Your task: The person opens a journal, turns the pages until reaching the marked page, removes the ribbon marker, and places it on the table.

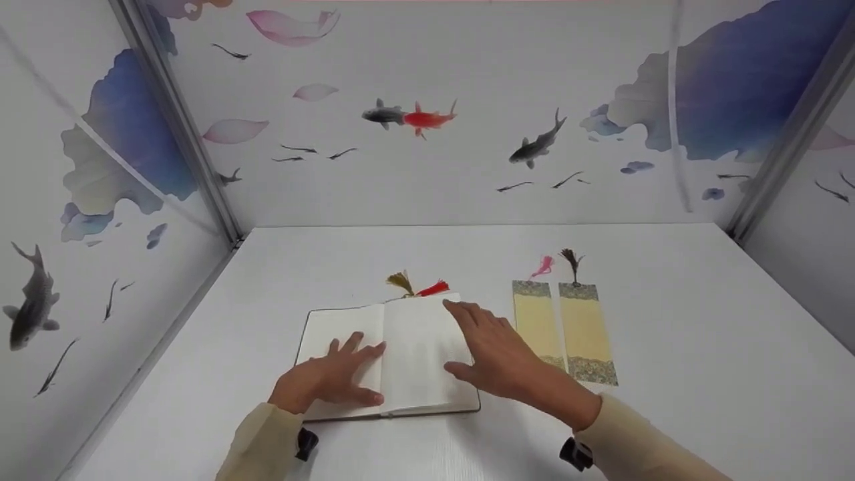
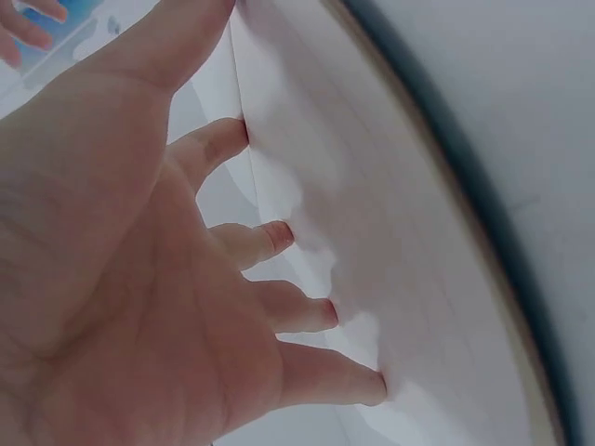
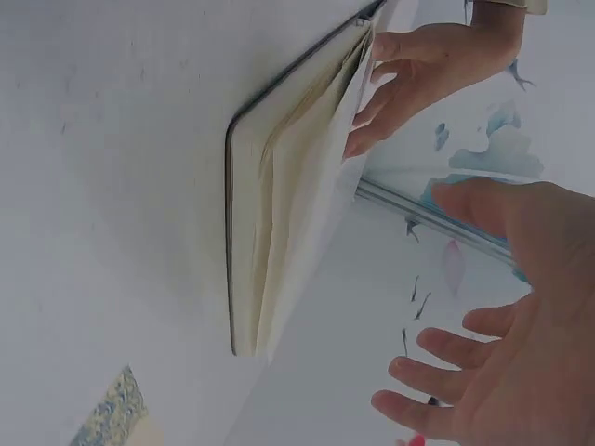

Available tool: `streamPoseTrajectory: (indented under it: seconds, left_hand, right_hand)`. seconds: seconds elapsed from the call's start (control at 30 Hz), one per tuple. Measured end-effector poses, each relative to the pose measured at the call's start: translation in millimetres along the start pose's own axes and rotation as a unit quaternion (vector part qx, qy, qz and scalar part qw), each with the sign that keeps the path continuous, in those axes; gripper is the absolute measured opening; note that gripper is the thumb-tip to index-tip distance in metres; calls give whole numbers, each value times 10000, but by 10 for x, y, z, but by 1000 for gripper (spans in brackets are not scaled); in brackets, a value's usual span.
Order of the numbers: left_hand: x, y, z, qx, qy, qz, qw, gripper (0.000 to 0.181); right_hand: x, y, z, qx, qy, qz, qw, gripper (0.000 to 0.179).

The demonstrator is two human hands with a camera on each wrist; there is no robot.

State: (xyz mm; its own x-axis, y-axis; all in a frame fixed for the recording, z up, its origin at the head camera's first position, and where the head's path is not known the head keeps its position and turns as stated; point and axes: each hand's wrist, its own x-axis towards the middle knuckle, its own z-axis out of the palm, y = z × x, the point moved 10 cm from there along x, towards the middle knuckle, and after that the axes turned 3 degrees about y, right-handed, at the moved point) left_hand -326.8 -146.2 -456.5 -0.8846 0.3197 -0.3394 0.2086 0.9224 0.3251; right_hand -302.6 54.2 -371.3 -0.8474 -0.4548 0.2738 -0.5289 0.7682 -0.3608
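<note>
A notebook (image 1: pixel 421 361) lies open on the white table, its pages blank and its cover edge dark. Spread fingers of my left hand (image 1: pixel 327 381) press on the left page; in the left wrist view the fingertips (image 2: pixel 321 314) touch the paper. Over the right page's outer edge hovers my right hand (image 1: pixel 497 354), fingers extended and holding nothing. In the right wrist view it stands apart from the notebook (image 3: pixel 297 204), whose pages fan up slightly. A gold tassel (image 1: pixel 401 282) and a red tassel (image 1: pixel 434 288) stick out past the notebook's top edge.
To the right of the notebook lie two bookmarks, one with a pink tassel (image 1: pixel 545 266) and one with a dark brown tassel (image 1: pixel 571 262). The right bookmark (image 1: pixel 588 331) has patterned ends. White panels (image 1: pixel 467 187) painted with fish enclose the table (image 1: pixel 681 321).
</note>
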Motion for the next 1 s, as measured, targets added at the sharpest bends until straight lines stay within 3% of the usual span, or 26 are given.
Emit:
streamPoseTrajectory:
  seconds: [0.2,0.47,0.77,1.0]
  left_hand:
    - [13,-37,11,-16,-59,-127,9999,92]
    - [-6,-15,25,-51,-87,-63,9999,91]
    - [-11,-25,13,-156,-242,-39,9996,94]
    - [-60,-103,-18,-471,-235,101,9986,97]
  right_hand:
    - [23,-52,298,326,-885,-154,9954,83]
    - [33,-138,622,215,-1852,-286,9821,109]
    - [35,-102,806,-281,-2450,-156,9690,84]
    - [38,-31,850,-199,-2731,-191,9616,79]
